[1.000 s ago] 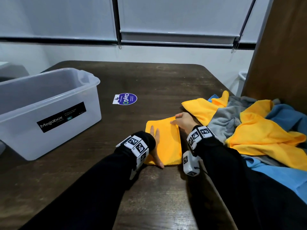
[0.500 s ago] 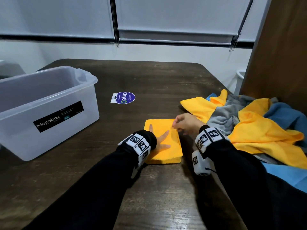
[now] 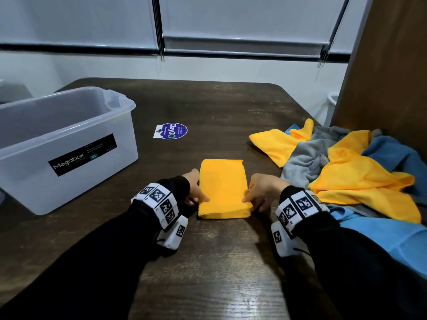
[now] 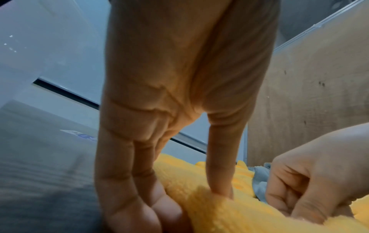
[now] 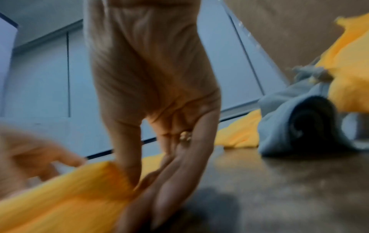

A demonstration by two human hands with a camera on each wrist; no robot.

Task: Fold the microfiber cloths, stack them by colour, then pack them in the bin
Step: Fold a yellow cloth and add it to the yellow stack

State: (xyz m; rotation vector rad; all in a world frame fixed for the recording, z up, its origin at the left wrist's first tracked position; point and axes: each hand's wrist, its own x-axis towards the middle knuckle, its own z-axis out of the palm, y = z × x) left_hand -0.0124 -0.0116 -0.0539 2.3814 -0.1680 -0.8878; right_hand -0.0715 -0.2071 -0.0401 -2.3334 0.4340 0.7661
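a folded cloth (image 3: 223, 188) lay on the table (image 3: 219, 107), near the front edge and about midway across. the left hand (image 3: 193, 189) sat against its left side and the right hand (image 3: 262, 191) against its right side, each with a thumb on top of the near corner. a bin (image 3: 69, 144) stood on the table to the left, well apart from the cloth. a sticker (image 3: 171, 131) lay flat on the table behind the cloth, between the bin and a pile of loose cloths (image 3: 346, 167). that pile lay at the table's right side, in front of a panel (image 3: 388, 65), with its near end spreading toward the right arm.
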